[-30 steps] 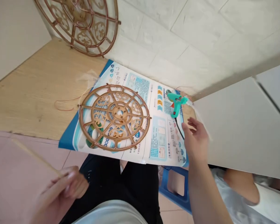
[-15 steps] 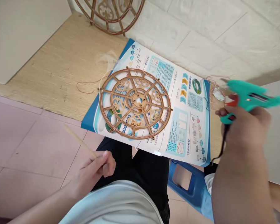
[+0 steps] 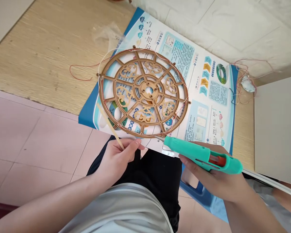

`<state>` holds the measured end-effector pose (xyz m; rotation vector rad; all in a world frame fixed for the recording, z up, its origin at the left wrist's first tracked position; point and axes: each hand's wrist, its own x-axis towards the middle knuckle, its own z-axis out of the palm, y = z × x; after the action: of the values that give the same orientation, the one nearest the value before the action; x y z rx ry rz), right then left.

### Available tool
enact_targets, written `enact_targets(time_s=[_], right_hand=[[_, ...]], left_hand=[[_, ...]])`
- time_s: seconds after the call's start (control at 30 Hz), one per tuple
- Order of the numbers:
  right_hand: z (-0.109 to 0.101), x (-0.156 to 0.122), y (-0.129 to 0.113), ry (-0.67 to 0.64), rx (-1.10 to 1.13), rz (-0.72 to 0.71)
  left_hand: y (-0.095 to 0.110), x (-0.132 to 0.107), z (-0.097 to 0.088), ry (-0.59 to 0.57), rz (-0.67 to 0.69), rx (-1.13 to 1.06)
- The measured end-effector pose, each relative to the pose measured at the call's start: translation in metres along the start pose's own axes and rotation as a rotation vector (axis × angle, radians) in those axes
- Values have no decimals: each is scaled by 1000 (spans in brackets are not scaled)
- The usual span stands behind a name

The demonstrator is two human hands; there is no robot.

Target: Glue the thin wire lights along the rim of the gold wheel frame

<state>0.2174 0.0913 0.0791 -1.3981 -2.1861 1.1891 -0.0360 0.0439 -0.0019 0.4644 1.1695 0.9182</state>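
A round brown openwork frame (image 3: 146, 122), wheel-like with scroll ornaments, lies flat on a printed poster (image 3: 184, 126). Red and white wires (image 3: 82, 66) run along its rim and trail off to the left. My left hand (image 3: 122, 155) is closed round a thin wooden stick (image 3: 111, 127), just below the frame's near edge. In my right hand (image 3: 208, 174) is a green hot glue gun (image 3: 191, 149), with a clear glue stick (image 3: 271, 182) poking out of its back. The gun's metal nozzle points left, at the near rim; whether it touches cannot be made out.
The poster lies on a wooden table (image 3: 50, 48) against a pale wall (image 3: 184, 19). Tangled red wire (image 3: 247, 71) and a crumpled clear wrapper (image 3: 247, 84) sit at the right. A blue stool (image 3: 203, 197) stands below, with part of another person at the lower right.
My right hand has brought the glue gun from the far right down and left to the frame's near rim. My left hand, holding the stick, has moved right and up, closer to the frame.
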Motion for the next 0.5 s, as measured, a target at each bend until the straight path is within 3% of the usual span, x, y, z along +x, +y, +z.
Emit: enact_targets(time_s=[0.3, 0.5], right_hand=[[1, 11, 5, -117, -9, 56], [3, 17, -1, -139, -71, 0]], left_hand=[[5, 5, 3, 48, -17, 48], [14, 6, 7, 49, 18, 89]])
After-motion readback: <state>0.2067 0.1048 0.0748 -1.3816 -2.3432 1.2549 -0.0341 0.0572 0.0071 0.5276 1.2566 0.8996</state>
